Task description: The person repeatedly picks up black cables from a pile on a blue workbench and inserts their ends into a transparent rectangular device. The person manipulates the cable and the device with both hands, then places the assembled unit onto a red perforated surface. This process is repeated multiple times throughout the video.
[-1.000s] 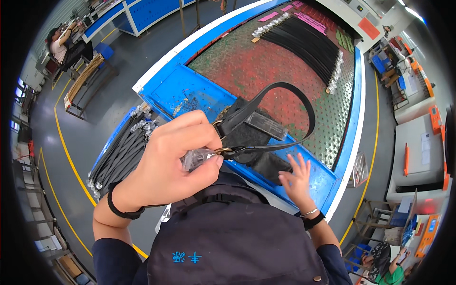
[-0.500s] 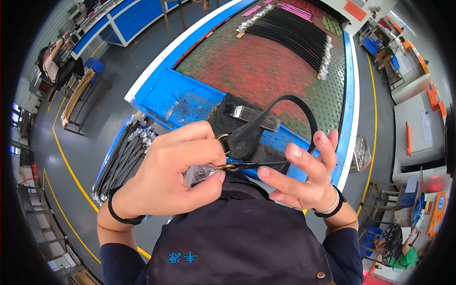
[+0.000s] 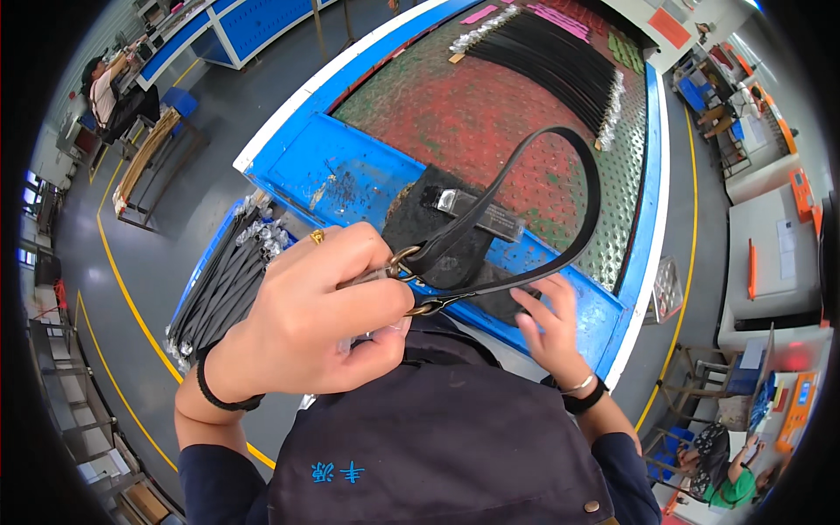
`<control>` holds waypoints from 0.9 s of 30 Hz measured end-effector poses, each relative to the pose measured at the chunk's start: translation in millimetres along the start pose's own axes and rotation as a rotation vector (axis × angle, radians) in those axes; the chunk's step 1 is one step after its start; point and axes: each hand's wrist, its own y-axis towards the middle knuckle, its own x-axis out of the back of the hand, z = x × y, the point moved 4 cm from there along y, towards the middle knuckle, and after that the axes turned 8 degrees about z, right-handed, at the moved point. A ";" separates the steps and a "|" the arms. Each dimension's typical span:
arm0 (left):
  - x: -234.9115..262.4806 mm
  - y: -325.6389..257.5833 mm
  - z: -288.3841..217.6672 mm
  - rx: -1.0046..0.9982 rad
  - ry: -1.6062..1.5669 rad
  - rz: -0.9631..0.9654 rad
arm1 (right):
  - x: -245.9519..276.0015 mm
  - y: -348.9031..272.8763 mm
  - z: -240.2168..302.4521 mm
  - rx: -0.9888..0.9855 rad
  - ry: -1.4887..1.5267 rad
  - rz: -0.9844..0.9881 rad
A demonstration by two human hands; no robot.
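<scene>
My left hand (image 3: pixel 319 306) is closed around the ends of a black strap (image 3: pixel 593 188). Brass-coloured hooks (image 3: pixel 426 308) show beside its fingers, with clear plastic wrap partly hidden in the grip. The strap stands up in a wide loop over the blue bench edge. My right hand (image 3: pixel 551 328) is below the lower run of the loop, fingers spread; whether a fingertip touches the strap I cannot tell. Behind the strap, a dark rectangular block (image 3: pixel 494 219) with a shiny end lies on a worn black pad (image 3: pixel 437 249).
Many black straps with wrapped ends lie side by side (image 3: pixel 542 66) on the far bench. A blue bin (image 3: pixel 199 278) of similar straps stands at left. Pink strips (image 3: pixel 560 22) lie at the back. People sit working at far left and lower right.
The strap loop has risen and opened wider. My right hand has dropped away from in front of it, down and slightly left. My left hand keeps its grip.
</scene>
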 end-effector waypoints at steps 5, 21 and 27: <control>-2.2 -2.4 1.1 -0.122 0.111 -0.021 | -54.4 -35.4 -58.8 -0.164 -0.281 0.165; -10.2 10.0 -10.3 -0.222 0.099 0.013 | 75.8 48.7 97.2 0.491 -0.072 -0.104; -9.7 6.3 -10.8 -0.211 0.094 0.006 | 70.6 53.2 101.9 0.531 -0.077 -0.082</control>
